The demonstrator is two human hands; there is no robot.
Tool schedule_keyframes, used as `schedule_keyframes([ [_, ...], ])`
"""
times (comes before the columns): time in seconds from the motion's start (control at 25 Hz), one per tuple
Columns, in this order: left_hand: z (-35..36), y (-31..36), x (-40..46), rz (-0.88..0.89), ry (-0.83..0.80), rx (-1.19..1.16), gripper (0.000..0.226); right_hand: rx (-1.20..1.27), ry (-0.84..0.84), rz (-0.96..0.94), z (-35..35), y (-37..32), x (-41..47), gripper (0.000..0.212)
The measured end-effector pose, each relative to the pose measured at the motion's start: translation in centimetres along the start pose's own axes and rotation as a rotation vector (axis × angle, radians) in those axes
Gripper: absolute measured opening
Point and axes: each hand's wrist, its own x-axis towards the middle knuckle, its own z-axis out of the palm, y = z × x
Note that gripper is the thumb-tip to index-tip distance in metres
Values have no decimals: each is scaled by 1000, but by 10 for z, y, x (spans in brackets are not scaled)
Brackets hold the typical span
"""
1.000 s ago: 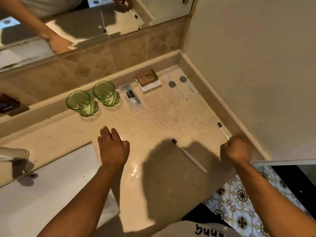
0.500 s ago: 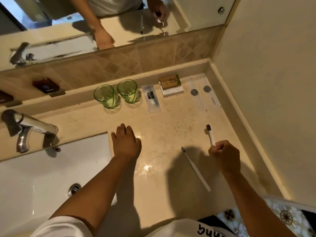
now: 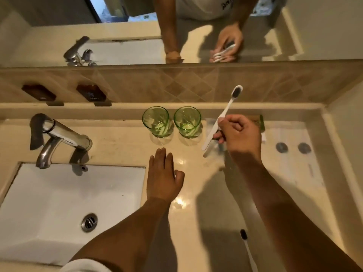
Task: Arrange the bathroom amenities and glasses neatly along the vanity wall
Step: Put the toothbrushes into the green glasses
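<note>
Two green glasses, one on the left (image 3: pixel 156 121) and one on the right (image 3: pixel 187 121), stand side by side against the vanity wall. My right hand (image 3: pixel 240 134) is shut on a white toothbrush (image 3: pixel 225 112), lifted just right of the glasses with its dark bristle head pointing up at the tiles. A second white toothbrush (image 3: pixel 247 250) lies on the counter near the front edge, beside my right forearm. My left hand (image 3: pixel 162 176) rests flat on the counter in front of the glasses, fingers together, holding nothing. A brown soap box (image 3: pixel 260 120) is mostly hidden behind my right hand.
A white sink (image 3: pixel 64 209) with a chrome tap (image 3: pixel 57 134) fills the left. Two clear packets with grey discs, one (image 3: pixel 281 147) beside the other (image 3: pixel 304 148), lie at the right near the side wall. Two dark bottles, the left (image 3: pixel 38 92) and the right (image 3: pixel 91 93), sit on the tiled wall. A mirror (image 3: pixel 196 36) spans the top.
My right hand has lifted the toothbrush and carried it left and back toward the glasses. The view has swung left, bringing the sink and tap into sight. My left hand stays flat.
</note>
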Motion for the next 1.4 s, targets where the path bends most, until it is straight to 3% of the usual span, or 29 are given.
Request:
schedule_keyframes([
  [0.16, 5, -5, 7, -4, -14, 46, 60, 108, 39, -108, 31, -12, 30, 14],
  [0.32, 7, -6, 7, 4, -11, 50, 61, 199, 80, -81, 49, -12, 44, 8],
  [0.68, 12, -11, 10, 6, -14, 65, 62, -54, 98, -66, 71, 37, 58, 11],
  [1.4, 13, -12, 10, 6, -37, 80, 63, -329, 189, -155, 74, 57, 71, 11],
])
